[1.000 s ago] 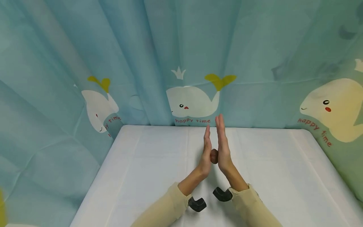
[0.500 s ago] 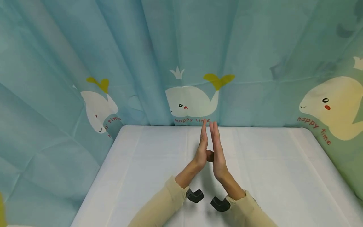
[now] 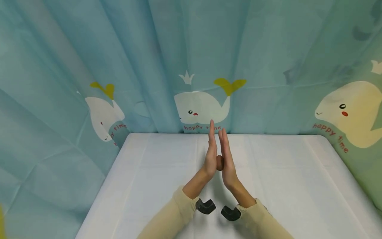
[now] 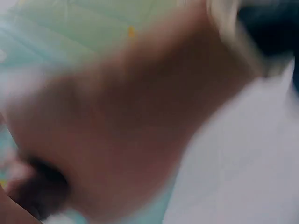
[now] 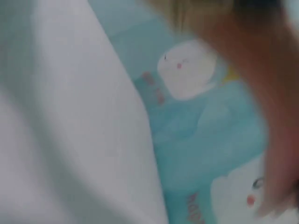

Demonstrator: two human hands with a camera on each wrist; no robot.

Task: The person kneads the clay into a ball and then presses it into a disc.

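Between the two palms a small brown rounded lump [image 3: 220, 163] is pressed, its kind too small to tell in the head view. My left hand [image 3: 210, 161] presses it from the left with straight fingers pointing up and away. From the other side my right hand [image 3: 228, 167] lies flat against it, its fingers straight too. Both hands are raised over the white table [image 3: 161, 172]. In the left wrist view the lump [image 4: 44, 192] shows dark and blurred beside the palm. Motion blurs the right wrist view, where only part of the right hand [image 5: 280, 154] shows.
A blue-green curtain [image 3: 268, 49] with printed whales hangs behind the table and along its sides. Each cuff carries a black curved wrist mount, the left mount [image 3: 206, 206] and the right mount [image 3: 231, 213] close together below the hands.
Both hands have shifted left with the brown lump between them. The left fingertips have slid forward past the right ones, which were ahead a second ago; the palms rub against each other.
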